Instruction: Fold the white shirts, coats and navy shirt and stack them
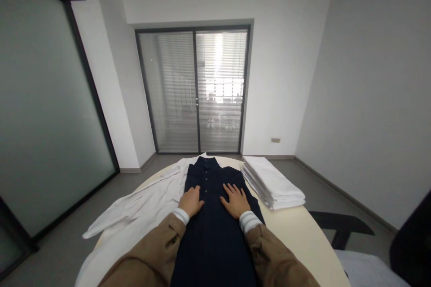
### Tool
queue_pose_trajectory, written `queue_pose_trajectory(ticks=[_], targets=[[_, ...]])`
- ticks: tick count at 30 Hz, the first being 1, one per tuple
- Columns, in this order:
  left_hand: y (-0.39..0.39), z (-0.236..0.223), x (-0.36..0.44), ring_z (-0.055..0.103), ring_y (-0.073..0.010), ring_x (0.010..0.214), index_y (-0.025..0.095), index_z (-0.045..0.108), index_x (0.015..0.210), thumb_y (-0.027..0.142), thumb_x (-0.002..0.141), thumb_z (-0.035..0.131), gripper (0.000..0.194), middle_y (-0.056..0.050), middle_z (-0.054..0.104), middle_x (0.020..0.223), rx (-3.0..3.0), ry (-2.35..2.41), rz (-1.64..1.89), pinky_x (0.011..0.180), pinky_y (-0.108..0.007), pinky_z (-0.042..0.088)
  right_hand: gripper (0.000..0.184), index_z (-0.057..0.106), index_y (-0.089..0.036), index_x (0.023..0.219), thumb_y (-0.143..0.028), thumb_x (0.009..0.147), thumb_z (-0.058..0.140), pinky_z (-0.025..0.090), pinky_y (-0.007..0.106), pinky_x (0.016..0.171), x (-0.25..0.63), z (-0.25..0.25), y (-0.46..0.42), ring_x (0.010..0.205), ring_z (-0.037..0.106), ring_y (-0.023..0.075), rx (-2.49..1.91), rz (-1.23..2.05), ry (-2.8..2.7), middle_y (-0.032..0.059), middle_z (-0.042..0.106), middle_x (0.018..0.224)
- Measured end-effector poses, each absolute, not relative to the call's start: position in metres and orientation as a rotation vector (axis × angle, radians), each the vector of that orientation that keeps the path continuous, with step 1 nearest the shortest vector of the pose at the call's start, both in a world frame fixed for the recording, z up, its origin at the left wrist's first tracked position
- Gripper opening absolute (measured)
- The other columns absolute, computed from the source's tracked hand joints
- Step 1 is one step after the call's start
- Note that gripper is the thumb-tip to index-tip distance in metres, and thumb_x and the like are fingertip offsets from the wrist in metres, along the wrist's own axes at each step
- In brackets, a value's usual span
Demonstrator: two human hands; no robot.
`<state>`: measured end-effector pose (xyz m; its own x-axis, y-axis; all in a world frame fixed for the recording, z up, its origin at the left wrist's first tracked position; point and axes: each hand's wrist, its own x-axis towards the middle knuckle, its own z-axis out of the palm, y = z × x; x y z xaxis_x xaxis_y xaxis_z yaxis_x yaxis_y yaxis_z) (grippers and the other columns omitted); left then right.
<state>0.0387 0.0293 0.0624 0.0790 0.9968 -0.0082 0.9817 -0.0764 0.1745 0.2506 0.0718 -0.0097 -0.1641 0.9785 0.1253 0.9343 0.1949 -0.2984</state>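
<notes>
A navy blue shirt (212,237) lies lengthwise in front of me, its collar at the far end and a short row of buttons below it. My left hand (191,202) is at the shirt's left edge, fingers curled on the cloth and thumb pointing inward. On the right part of the shirt, my right hand (236,202) rests flat with its fingers spread. A white shirt (148,210) is laid out to the left, a long sleeve reaching toward the table's left edge; the navy shirt covers part of it.
A stack of folded white cloth (274,184) sits at the right on the round cream table (299,237). Beyond the table's right edge are a dark chair armrest (340,222) and a pale grey surface (367,269). Glazed doors with blinds (195,94) stand ahead.
</notes>
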Motion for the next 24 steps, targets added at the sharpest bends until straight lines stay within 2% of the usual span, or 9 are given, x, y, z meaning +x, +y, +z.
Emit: queue_pose_trajectory(ticks=[3, 5, 8, 12, 15, 20, 24], targets=[[0.012, 0.072, 0.026, 0.067, -0.0324, 0.105, 0.016, 0.057, 0.118, 0.037, 0.080, 0.068, 0.045, -0.017, 0.068, 0.113, 2.183, 1.991, 0.039, 0.084, -0.037, 0.050, 0.068, 0.031, -0.027, 0.152, -0.054, 0.091, 0.039, 0.008, 0.050, 0.118, 0.251, -0.010, 0.072, 0.147, 0.020, 0.0279, -1.809, 0.226, -2.191, 0.0036, 0.031, 0.159], [0.000, 0.078, 0.017, 0.070, -0.0326, 0.096, 0.016, 0.062, 0.102, 0.034, 0.076, 0.071, 0.033, -0.015, 0.072, 0.101, 2.168, 1.930, -0.052, 0.077, -0.036, 0.052, 0.068, 0.031, -0.027, 0.152, -0.054, 0.091, 0.039, 0.008, 0.050, 0.118, 0.251, -0.010, 0.072, 0.148, 0.020, 0.0279, -1.807, 0.227, -2.195, 0.0037, 0.031, 0.159], [-0.011, 0.083, 0.009, 0.073, -0.0261, 0.076, 0.018, 0.062, 0.090, 0.029, 0.079, 0.066, 0.016, -0.009, 0.074, 0.085, 2.145, 1.841, -0.106, 0.064, -0.030, 0.051, 0.067, 0.031, -0.027, 0.152, -0.054, 0.091, 0.038, 0.008, 0.050, 0.118, 0.251, -0.010, 0.072, 0.148, 0.020, 0.0277, -1.809, 0.219, -2.195, 0.0037, 0.031, 0.159], [-0.012, 0.080, 0.013, 0.069, -0.0159, 0.056, 0.020, 0.056, 0.099, 0.031, 0.090, 0.049, 0.015, -0.002, 0.071, 0.075, 2.078, 1.727, 0.077, 0.050, -0.022, 0.044, 0.067, 0.030, -0.027, 0.153, -0.054, 0.091, 0.038, 0.007, 0.049, 0.118, 0.250, -0.008, 0.071, 0.148, 0.019, 0.0269, -1.824, 0.217, -2.198, 0.0032, 0.030, 0.159], [-0.012, 0.074, 0.019, 0.068, -0.0145, 0.056, 0.019, 0.056, 0.096, 0.032, 0.091, 0.049, 0.015, 0.000, 0.068, 0.067, 2.084, 1.622, 0.245, 0.053, -0.021, 0.044, 0.067, 0.029, -0.028, 0.153, -0.054, 0.092, 0.037, 0.007, 0.048, 0.118, 0.249, -0.007, 0.070, 0.148, 0.018, 0.0263, -1.844, 0.219, -2.211, 0.0025, 0.029, 0.160], [-0.024, 0.070, 0.017, 0.066, -0.0176, 0.053, 0.021, 0.059, 0.091, 0.037, 0.079, 0.065, 0.021, 0.000, 0.068, 0.068, 2.083, 1.616, -0.017, 0.052, -0.024, 0.044, 0.067, 0.029, -0.028, 0.153, -0.055, 0.092, 0.036, 0.007, 0.049, 0.118, 0.249, -0.008, 0.071, 0.148, 0.019, 0.0265, -1.837, 0.214, -2.216, 0.0029, 0.029, 0.160], [-0.033, 0.074, 0.011, 0.069, -0.0231, 0.069, 0.022, 0.061, 0.077, 0.030, 0.072, 0.069, 0.013, -0.003, 0.071, 0.075, 2.183, 1.627, -0.108, 0.060, -0.028, 0.046, 0.067, 0.028, -0.029, 0.153, -0.056, 0.092, 0.036, 0.007, 0.049, 0.118, 0.249, -0.011, 0.072, 0.148, 0.018, 0.0263, -1.843, 0.203, -2.220, 0.0025, 0.028, 0.160]])
